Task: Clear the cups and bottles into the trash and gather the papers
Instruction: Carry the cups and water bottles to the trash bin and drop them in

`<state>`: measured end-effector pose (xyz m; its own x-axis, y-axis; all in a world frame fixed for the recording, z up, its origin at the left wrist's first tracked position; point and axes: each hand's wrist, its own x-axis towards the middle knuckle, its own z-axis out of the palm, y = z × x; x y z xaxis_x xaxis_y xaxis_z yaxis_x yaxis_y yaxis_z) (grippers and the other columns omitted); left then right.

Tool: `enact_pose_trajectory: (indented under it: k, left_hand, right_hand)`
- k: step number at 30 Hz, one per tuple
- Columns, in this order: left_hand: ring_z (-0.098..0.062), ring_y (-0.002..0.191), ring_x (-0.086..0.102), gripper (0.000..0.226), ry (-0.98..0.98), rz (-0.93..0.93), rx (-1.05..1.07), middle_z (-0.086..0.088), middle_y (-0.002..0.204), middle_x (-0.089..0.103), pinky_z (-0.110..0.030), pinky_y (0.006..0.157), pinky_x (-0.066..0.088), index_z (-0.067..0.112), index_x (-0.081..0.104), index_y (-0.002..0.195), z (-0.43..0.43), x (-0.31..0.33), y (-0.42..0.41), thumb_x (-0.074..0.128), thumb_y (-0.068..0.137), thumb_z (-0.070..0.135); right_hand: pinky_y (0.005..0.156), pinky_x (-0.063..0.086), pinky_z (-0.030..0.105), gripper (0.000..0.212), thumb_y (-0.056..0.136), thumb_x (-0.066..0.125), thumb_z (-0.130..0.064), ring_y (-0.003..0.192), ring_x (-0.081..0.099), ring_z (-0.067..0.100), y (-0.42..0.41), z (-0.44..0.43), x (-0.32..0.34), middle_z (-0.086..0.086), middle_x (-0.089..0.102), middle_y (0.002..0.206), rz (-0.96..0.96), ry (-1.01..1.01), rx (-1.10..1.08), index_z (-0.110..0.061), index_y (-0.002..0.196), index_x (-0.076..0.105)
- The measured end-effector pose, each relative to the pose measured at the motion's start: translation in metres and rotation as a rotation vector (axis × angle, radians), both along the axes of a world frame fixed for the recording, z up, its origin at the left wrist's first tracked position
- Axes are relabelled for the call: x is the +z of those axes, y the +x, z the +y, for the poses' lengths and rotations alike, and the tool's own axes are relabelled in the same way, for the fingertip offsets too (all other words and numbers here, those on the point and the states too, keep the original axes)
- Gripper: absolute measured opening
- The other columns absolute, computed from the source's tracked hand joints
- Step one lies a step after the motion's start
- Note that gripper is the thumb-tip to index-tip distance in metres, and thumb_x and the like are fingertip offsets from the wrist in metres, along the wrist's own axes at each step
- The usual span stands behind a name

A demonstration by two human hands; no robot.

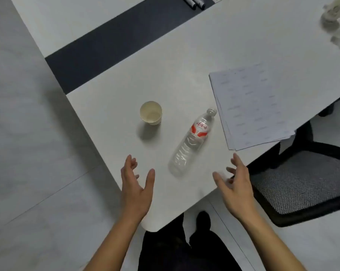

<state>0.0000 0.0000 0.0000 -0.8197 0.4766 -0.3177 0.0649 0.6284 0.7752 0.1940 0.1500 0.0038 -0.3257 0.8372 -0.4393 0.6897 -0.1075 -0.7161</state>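
Step in hand: start of clearing; nothing picked up yet, as I read it.
White rectangular counter (165,75) with a dark strip carries everything; landmark = clear plastic bottle with red-and-white label (190,143), lying on its side near the counter's front corner, cap end pointing away from the person.
Black mesh office chair (302,182) right of the bottle, off the counter edge.
Stack of white printed papers (255,106) right of the bottle and beyond it, slightly fanned, one corner overhanging the counter; near the bottle's cap, not touching.
Left hand (135,186) just left of the bottle's base; right hand (235,184) right of the base; both hover, holding nothing; fingers (131,163) spread apart and relaxed on both.
Cream paper cup (151,113) upright, left of the bottle's cap end, apart from it; looks empty.
Next, my guess: one hand wraps the bottle mid-body, the other takes the cup by its wall; light grip, as thin plastic and paper crush easily; trash bin not in view, so it has to be found first; papers last.
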Motion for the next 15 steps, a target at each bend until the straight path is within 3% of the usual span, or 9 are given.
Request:
enact_pose_trajectory:
  k: [5, 9, 13, 15]
  left_hand:
    - [-0.009, 0.145, 0.022, 0.108, 0.040, 0.064, -0.075, -0.004, 0.159, 0.017, -0.046, 0.115, 0.035, 0.018, 0.005, 0.155, 0.060, -0.043, -0.066, 0.076, 0.080, 0.046]
    - [-0.022, 0.152, 0.010, 0.130, 0.086, 0.165, -0.128, 0.004, 0.160, 0.003, -0.052, 0.118, 0.027, 0.013, -0.003, 0.156, 0.104, -0.070, -0.103, 0.085, 0.068, 0.053]
    - [-0.013, 0.143, 0.033, 0.102, 0.097, 0.040, -0.086, 0.006, 0.158, 0.029, -0.039, 0.115, 0.034, 0.019, 0.016, 0.155, 0.134, -0.065, -0.112, 0.081, 0.078, 0.035]
    - [-0.015, 0.139, 0.040, 0.089, 0.116, 0.056, -0.085, 0.005, 0.155, 0.037, -0.037, 0.113, 0.036, 0.019, 0.025, 0.152, 0.136, -0.056, -0.109, 0.078, 0.082, 0.033]
  right_hand:
    - [0.100, 0.043, 0.034, 0.106, 0.081, 0.072, -0.052, 0.127, 0.043, 0.008, -0.073, 0.024, -0.023, -0.008, 0.024, 0.149, -0.065, -0.043, -0.080, -0.030, 0.157, 0.001]
    - [0.107, 0.033, 0.036, 0.125, 0.069, 0.074, -0.068, 0.148, 0.019, 0.014, -0.117, 0.032, -0.037, -0.006, 0.004, 0.161, -0.133, -0.066, -0.110, -0.033, 0.155, -0.011]
    - [0.088, 0.036, 0.032, 0.116, 0.078, 0.075, -0.045, 0.129, 0.044, 0.025, -0.136, 0.036, -0.041, 0.006, 0.028, 0.149, -0.168, -0.071, -0.153, -0.030, 0.156, -0.009]
    - [0.087, 0.036, 0.031, 0.109, 0.081, 0.072, -0.034, 0.127, 0.046, 0.023, -0.134, 0.037, -0.034, 0.005, 0.031, 0.149, -0.136, -0.053, -0.169, -0.030, 0.156, -0.007]
